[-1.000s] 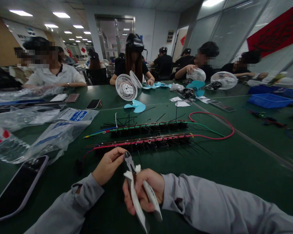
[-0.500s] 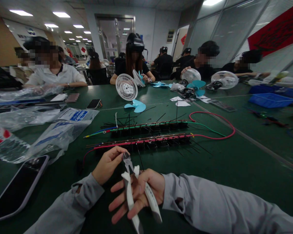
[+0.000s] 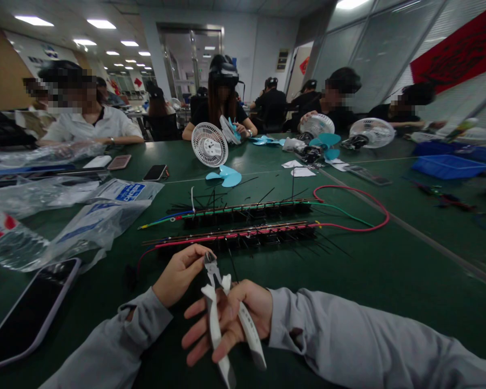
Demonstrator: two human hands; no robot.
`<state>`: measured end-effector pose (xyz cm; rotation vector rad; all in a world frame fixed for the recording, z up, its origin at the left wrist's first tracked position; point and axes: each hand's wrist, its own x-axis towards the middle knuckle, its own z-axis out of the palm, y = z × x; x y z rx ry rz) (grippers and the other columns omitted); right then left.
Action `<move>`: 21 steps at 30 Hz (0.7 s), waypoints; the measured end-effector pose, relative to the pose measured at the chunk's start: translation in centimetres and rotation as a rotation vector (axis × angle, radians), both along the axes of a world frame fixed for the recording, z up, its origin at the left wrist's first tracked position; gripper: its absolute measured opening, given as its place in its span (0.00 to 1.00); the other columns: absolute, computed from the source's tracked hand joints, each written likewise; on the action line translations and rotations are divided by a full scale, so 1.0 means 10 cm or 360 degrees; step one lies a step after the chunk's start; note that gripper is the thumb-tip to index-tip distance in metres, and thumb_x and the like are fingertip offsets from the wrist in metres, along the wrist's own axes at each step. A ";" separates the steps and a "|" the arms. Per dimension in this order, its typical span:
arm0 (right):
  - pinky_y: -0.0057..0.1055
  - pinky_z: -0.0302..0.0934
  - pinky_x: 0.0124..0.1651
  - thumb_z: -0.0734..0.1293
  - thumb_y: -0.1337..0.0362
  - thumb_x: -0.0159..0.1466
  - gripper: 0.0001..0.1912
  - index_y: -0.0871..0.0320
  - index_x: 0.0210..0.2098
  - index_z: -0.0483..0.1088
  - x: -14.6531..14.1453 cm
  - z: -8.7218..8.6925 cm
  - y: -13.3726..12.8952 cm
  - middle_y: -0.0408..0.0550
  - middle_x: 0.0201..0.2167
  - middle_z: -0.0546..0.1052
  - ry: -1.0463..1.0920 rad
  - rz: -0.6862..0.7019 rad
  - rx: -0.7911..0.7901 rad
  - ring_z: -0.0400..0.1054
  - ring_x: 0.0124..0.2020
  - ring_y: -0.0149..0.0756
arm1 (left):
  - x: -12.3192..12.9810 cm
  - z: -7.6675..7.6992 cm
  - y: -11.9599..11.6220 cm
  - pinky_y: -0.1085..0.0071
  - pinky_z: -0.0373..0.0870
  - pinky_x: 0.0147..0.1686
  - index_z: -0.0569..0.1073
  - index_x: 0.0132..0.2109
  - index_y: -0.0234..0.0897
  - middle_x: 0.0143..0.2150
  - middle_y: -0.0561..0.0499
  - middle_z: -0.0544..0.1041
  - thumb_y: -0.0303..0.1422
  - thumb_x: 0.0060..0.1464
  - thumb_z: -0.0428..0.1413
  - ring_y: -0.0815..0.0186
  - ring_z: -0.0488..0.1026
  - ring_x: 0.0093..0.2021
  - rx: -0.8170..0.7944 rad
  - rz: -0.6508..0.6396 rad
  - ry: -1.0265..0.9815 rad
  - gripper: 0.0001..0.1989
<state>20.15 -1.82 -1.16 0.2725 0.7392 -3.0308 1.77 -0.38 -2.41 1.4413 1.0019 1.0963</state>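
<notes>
White-handled diagonal cutters [image 3: 215, 324] lie across my right hand [image 3: 243, 313], the thumb reaching between the spread handles and the fingers fanned out beneath. My left hand [image 3: 180, 273] pinches at the head of the cutters with thumb and forefinger; the exact contact is partly hidden. Just beyond the jaws lies the nearer wire bundle [image 3: 243, 233], with a thick red wire along it and many black cable ties sticking out. Behind it, roughly parallel, runs a second bundle [image 3: 247, 208] with green and blue wires. One long black tie tail [image 3: 231, 260] points toward my right hand.
A phone [image 3: 32, 313] and clear plastic bags [image 3: 101, 216] lie at left. Farther back are a blue fan blade [image 3: 225, 176], a white fan grille [image 3: 209, 145] and another phone [image 3: 156, 172]. Blue trays [image 3: 449, 166] stand at right. Co-workers sit across the green table [image 3: 389, 270].
Very little differs. My right hand and the cutter handles have shifted slightly, while my left hand stays at the cutter head.
</notes>
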 end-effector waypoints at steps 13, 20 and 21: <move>0.29 0.66 0.31 0.56 0.72 0.45 0.30 0.69 0.48 0.63 -0.01 -0.10 0.02 0.57 0.35 0.74 -0.0048 -0.0034 0.0000 0.72 0.37 0.40 | 0.01 0.05 -0.01 0.70 0.67 0.39 0.73 0.37 0.33 0.37 0.48 0.74 0.36 0.55 0.55 0.64 0.71 0.37 -0.0006 -0.0018 0.0046 0.10; 0.21 0.55 0.13 0.58 0.68 0.49 0.18 0.68 0.39 0.66 0.03 -0.08 0.03 0.51 0.24 0.68 -0.0061 -0.0033 -0.0075 0.68 0.27 0.37 | 0.01 0.05 -0.02 0.71 0.67 0.39 0.73 0.36 0.33 0.37 0.48 0.74 0.34 0.55 0.55 0.65 0.71 0.36 0.0015 -0.0026 0.0021 0.08; 0.20 0.52 0.11 0.58 0.67 0.50 0.16 0.67 0.37 0.65 0.03 -0.07 0.03 0.50 0.23 0.66 -0.0063 -0.0020 -0.0096 0.67 0.26 0.36 | 0.01 0.05 -0.02 0.71 0.67 0.39 0.72 0.36 0.33 0.37 0.48 0.74 0.34 0.55 0.55 0.65 0.70 0.36 0.0016 -0.0023 0.0018 0.08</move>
